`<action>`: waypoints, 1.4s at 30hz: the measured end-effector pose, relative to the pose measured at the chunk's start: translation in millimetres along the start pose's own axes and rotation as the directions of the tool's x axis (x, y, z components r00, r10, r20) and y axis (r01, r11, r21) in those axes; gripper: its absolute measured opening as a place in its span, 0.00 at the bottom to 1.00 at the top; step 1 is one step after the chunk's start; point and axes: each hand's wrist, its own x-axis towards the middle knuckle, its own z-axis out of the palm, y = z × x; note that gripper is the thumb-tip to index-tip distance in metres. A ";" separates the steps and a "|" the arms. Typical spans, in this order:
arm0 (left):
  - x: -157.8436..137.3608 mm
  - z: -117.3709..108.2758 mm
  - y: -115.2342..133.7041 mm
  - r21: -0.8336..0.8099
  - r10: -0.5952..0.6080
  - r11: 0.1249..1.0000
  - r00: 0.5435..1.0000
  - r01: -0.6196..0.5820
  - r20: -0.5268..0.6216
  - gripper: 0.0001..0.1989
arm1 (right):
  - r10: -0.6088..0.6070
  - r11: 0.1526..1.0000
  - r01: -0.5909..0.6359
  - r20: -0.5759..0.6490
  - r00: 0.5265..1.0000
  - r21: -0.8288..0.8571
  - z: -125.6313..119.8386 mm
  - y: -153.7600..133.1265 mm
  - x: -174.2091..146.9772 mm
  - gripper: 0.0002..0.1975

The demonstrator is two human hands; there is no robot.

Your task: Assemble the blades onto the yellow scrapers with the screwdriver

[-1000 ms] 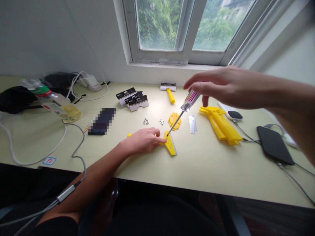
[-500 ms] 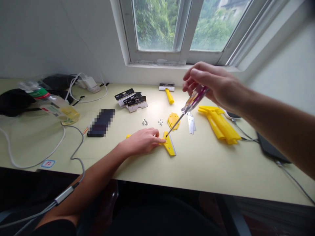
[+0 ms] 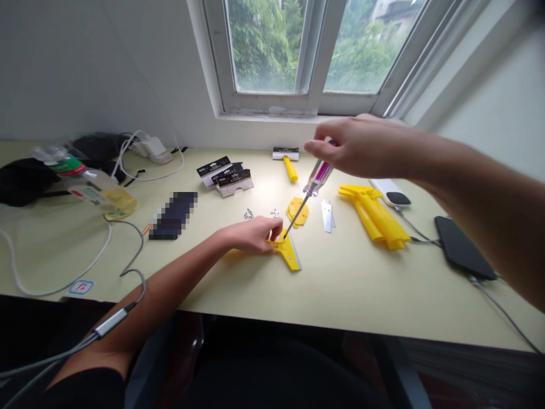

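My left hand [image 3: 255, 234] is closed around the handle end of a yellow scraper [image 3: 291, 255], whose metal blade edge faces right over the table. Above it, my right hand [image 3: 347, 145] grips the clear and purple handle of a screwdriver [image 3: 318, 176]. The screwdriver slants down to the left, and its tip meets the upper part of the scraper head. One screw shows lower on that head. Just behind are yellow plastic plates [image 3: 298, 211], flat metal blades [image 3: 327, 217], and two small heaps of screws [image 3: 248, 213] and metal nuts [image 3: 275, 212].
Yellow scraper handles [image 3: 377, 218] lie to the right, near a black phone [image 3: 464, 247] with cables. A finished-looking scraper [image 3: 290, 167] and black-and-white card packaging [image 3: 232, 180] sit at the back. On the left are a bottle [image 3: 102, 190], a dark pixelated object [image 3: 174, 216] and white cables.
My right hand has turned over the screwdriver handle and shifted slightly left, its fingers now wrapped closer. My left index finger has drawn back from the scraper head into a curl.
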 end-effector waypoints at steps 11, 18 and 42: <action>0.7 10.7 -9.2 -0.133 0.112 0.984 0.993 -0.116 -0.035 0.29 | -0.101 0.955 0.087 0.036 0.994 0.283 12.5 -5.3 -12.3 0.16; 1.0 13.9 -13.0 -0.173 0.113 0.977 0.992 -0.122 -0.060 0.31 | -0.044 0.937 0.081 -0.115 0.992 0.341 27.3 4.9 -11.9 0.12; -0.2 16.3 -5.0 -0.096 0.065 0.993 0.993 -0.075 -0.104 0.28 | -0.152 0.896 0.255 -0.288 0.946 0.364 9.6 18.4 -45.9 0.15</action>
